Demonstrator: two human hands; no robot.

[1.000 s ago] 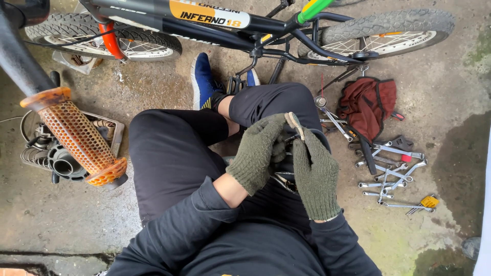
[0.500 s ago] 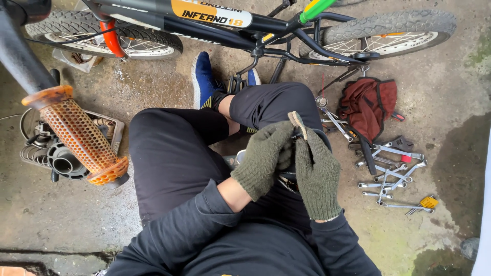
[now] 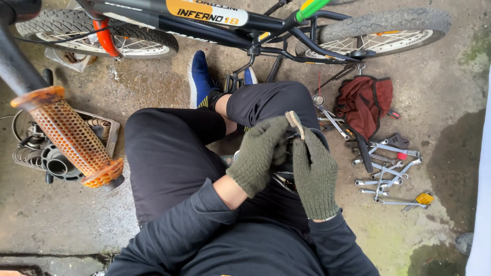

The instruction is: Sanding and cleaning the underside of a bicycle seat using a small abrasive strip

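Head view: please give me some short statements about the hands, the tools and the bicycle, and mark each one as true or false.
1. Both hands, the left hand and the right hand, wear dark green knitted gloves. True.
2. The wrenches lie on the ground to the person's left. False: they lie to the right, below the red tool bag.
3. The two hands are close together over the person's lap, around a small tan-tipped tool. True.
4. The orange handlebar grip is held by the left hand. False: no hand touches it.
5. The bicycle stands upright on its wheels. False: it lies on its side.
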